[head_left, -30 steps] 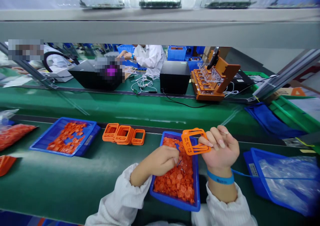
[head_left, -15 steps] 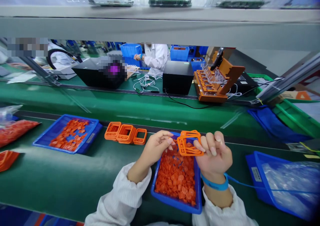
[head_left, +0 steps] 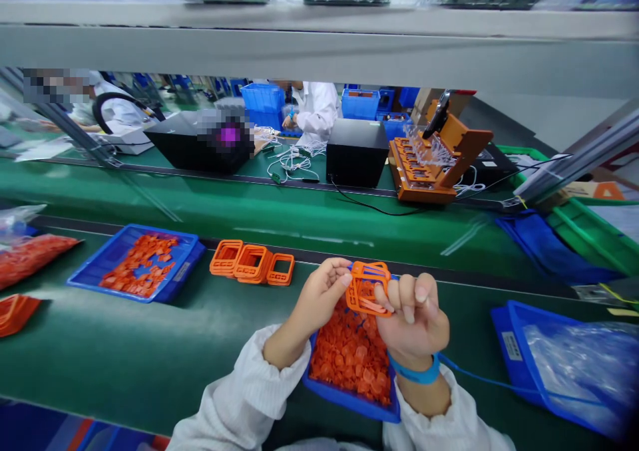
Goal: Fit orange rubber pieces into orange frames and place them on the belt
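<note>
Between my hands, above a blue tray (head_left: 344, 403) heaped with small orange pieces (head_left: 352, 358), are several orange plastic frames (head_left: 353, 293). My right hand (head_left: 414, 314) grips the frames by their right side, its fingers curled and a blue wrist strap below. At their left edge is my left hand (head_left: 322, 295), thumb and fingers pinched together. Whatever sits in that pinch is too small or too hidden to make out. Farther left on the green bench, more orange frames (head_left: 252, 263) stand in a row of stacks.
Another blue tray (head_left: 182, 275) of orange pieces lies left, beside a bag of orange parts (head_left: 34, 257). At right is a blue bin (head_left: 514, 364) with clear plastic bags. Across the bench are black boxes (head_left: 357, 151), an orange fixture (head_left: 429, 165) and a co-worker in white (head_left: 319, 112).
My left hand has risen from the orange pieces to the frames' left edge and pinches there. My right hand has brought the frames left, toward it.
</note>
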Motion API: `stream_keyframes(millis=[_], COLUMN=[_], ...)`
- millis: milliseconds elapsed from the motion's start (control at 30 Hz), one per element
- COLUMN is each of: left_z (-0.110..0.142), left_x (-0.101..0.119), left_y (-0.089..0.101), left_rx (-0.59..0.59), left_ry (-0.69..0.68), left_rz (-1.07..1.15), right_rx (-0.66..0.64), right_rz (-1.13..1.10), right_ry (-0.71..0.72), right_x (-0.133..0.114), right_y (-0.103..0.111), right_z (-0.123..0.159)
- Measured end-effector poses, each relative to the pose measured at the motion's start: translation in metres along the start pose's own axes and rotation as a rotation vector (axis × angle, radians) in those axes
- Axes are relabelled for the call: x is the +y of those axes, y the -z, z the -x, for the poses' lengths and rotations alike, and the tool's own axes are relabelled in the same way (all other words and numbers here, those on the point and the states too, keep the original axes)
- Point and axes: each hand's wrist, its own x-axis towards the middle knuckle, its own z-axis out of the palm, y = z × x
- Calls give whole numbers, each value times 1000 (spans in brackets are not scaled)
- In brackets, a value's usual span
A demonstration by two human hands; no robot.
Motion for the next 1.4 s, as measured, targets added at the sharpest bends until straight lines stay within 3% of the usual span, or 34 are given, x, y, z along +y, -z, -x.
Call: stream_keyframes(millis=[167, 467, 833, 933, 1067, 1400], left_z=[-2, 2, 4, 5, 9, 14], left_x=[4, -3, -10, -3, 8, 13], left_y=[5, -5, -2, 5, 12, 10], left_rx=[-65, -25, -34, -87, -250, -211], left_ry=[-24, -24, -74, -232, -486, -483], left_rz=[-133, -55, -83, -189, -395, -496], right_rx=[34, 120, 104, 159, 235, 206], right_rz=[-10, 0, 13, -37, -172, -315], right_ry=[31, 98, 99, 59, 1, -88], right_x=[8, 17, 12, 1, -12, -20], right_y=[-1, -1, -6, -6, -7, -9], right_z=[3, 6, 12, 8, 5, 7])
